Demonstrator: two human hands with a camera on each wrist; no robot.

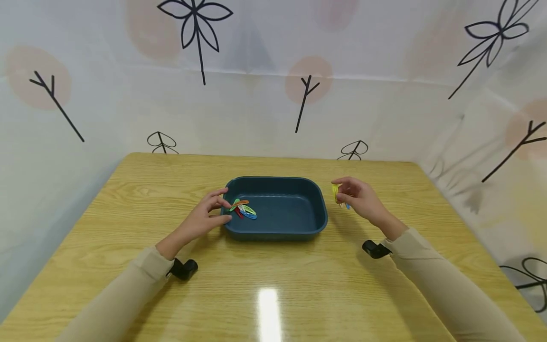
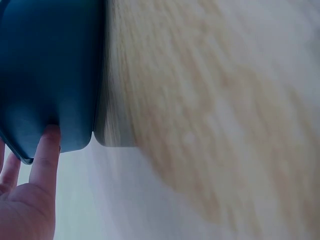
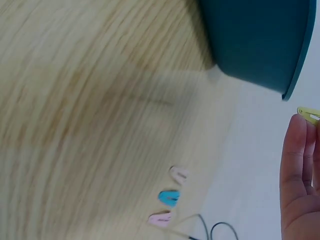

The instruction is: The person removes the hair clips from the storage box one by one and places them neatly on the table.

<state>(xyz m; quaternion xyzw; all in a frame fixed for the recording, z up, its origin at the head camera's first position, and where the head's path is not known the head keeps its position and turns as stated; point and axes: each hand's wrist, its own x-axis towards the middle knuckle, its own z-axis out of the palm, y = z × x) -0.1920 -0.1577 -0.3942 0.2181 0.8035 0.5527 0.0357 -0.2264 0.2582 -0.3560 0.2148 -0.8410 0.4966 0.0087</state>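
A dark blue plastic bin (image 1: 273,235) stands on the table. My left hand (image 1: 204,216) holds its left end, thumb against the wall in the left wrist view and fingers at the rim. Near these fingers, several snap hair clips (image 1: 249,214) in orange, green, red and blue lie in the bin. Right of the bin, my right hand (image 1: 359,197) pinches a yellow hair clip (image 3: 309,115) above the table. Under that hand, a blue clip (image 3: 169,197), a pale clip (image 3: 178,174) and a pink clip (image 3: 160,219) lie on the tabletop.
The wooden table (image 1: 171,304) reaches back to a white cloth (image 1: 256,114) printed with plant drawings, which also hangs at both sides. Small black cameras sit at the left wrist (image 1: 184,270) and right wrist (image 1: 376,249).
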